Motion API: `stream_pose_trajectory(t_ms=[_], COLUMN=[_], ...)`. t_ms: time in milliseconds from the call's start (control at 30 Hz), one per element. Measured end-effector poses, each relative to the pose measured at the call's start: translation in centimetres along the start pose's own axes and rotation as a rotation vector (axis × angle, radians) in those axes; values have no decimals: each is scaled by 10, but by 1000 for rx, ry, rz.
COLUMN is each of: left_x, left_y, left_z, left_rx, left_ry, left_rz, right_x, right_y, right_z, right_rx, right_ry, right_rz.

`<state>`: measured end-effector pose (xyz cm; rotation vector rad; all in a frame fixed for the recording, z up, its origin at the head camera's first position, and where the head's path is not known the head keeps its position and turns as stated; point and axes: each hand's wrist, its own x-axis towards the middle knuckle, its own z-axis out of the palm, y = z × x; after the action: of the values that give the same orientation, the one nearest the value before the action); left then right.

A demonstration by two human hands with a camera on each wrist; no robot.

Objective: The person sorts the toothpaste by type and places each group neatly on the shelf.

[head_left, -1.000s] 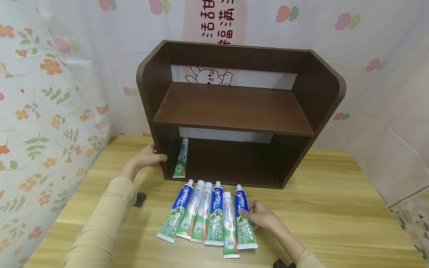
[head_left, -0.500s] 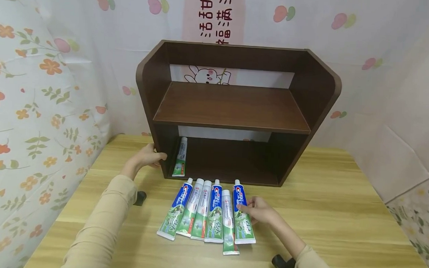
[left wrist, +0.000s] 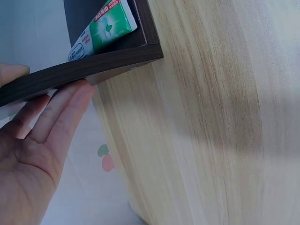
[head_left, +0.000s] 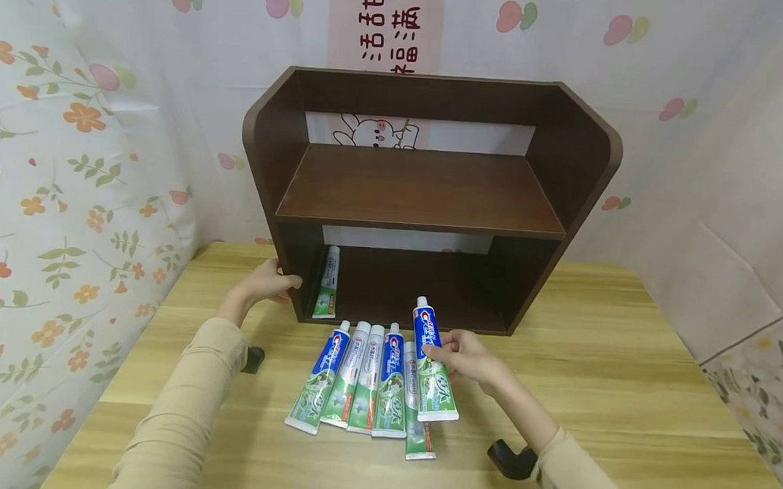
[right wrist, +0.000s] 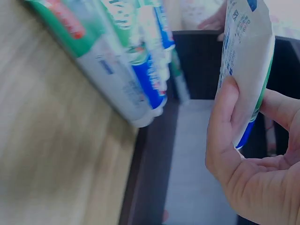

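- Right hand (head_left: pixel 468 356) pinching one blue-and-green plastic toothpaste tube (head_left: pixel 434 363), lifted above the row.
- Left hand (head_left: pixel 266 286) with straight fingers pressing the left wall of the dark brown two-tier wooden shelf (head_left: pixel 426 195).
- Five matching tubes (head_left: pixel 366 378) flat on the pale wood-grain worktop (head_left: pixel 621 400).
- One tube (head_left: pixel 326 282) inside the lower compartment, at its left wall; open room rightward.

Blue-green toothpaste tube (head_left: pixel 433 363), lifted, tilted

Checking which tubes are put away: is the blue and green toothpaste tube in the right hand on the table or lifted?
Lifted: the right hand pinches the blue and green toothpaste tube, cap end raised above the row.
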<state>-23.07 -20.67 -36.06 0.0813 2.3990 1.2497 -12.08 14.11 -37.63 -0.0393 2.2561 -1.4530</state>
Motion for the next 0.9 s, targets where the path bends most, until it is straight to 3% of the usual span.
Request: stream_pose_trajectory(t_ms=[433, 667, 900], left_x=[-1, -1, -1], left_y=[1, 2, 2], left_z=[0, 1, 1], left_rx=[10, 12, 20], left_ry=[8, 7, 5], left_rz=[-3, -9, -17], right_x=[1, 2, 5], right_y=[-29, -38, -46], right_z=[1, 1, 1], right_rx=[-18, -39, -63], right_ry=[31, 11, 32], right_rz=[14, -30, -6])
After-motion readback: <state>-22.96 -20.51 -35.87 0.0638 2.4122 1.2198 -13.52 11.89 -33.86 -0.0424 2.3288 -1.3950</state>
